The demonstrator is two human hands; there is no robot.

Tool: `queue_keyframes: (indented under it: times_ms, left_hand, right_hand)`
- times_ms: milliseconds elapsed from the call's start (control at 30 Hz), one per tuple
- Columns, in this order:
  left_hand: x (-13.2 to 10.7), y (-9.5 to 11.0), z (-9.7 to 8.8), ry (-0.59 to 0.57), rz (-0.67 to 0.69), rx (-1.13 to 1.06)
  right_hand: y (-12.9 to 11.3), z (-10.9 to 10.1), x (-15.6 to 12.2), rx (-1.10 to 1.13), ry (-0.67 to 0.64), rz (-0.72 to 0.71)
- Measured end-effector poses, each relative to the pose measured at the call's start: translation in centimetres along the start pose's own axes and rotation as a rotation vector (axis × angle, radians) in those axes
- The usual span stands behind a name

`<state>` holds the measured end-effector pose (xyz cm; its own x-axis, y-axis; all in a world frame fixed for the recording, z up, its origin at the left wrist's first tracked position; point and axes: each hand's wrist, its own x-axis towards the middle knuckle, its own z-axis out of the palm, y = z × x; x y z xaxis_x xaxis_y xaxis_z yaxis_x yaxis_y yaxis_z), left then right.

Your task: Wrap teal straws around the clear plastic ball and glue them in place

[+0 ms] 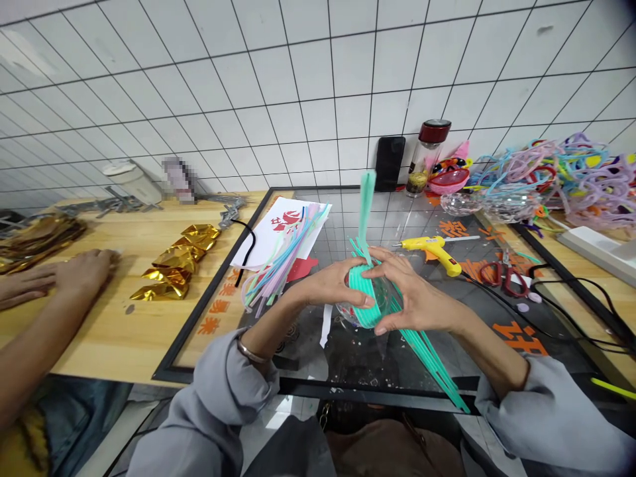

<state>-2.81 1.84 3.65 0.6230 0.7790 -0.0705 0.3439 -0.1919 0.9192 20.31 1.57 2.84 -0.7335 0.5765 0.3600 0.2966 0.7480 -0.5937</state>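
Observation:
Between my hands is a band of green pipe cleaners (364, 306), lying side by side over a clear rounded plastic piece (383, 295). My left hand (332, 283) grips it from the left, thumb across the front of the band. From the right, my right hand (417, 295) holds it with fingers on top and thumb below. A pair of green stems (366, 205) sticks straight up from the band. More loose green pipe cleaners (432, 364) lie under my right hand, slanting toward the table's front edge. The underside of the plastic piece is hidden.
Pastel pipe cleaners (285, 255) lie on white paper (261, 242). To the right are a yellow glue gun (437, 252), red-handled scissors (504, 275) and black cables. A phone (390, 163) and glass bottle (427, 159) stand behind. A co-worker's hands (82, 275) rest near gold foil (179, 262).

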Motion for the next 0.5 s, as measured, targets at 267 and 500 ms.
queue_keyframes:
  times_ms: [267, 500]
  left_hand:
    - [-0.1, 0.4, -0.4, -0.003, 0.009, 0.018]
    - [-0.2, 0.6, -0.2, 0.016, -0.046, 0.082]
  right_hand:
    - [0.5, 0.8, -0.2, -0.052, 0.011, -0.009]
    - [-0.3, -0.3, 0.1, 0.221, 0.097, 0.047]
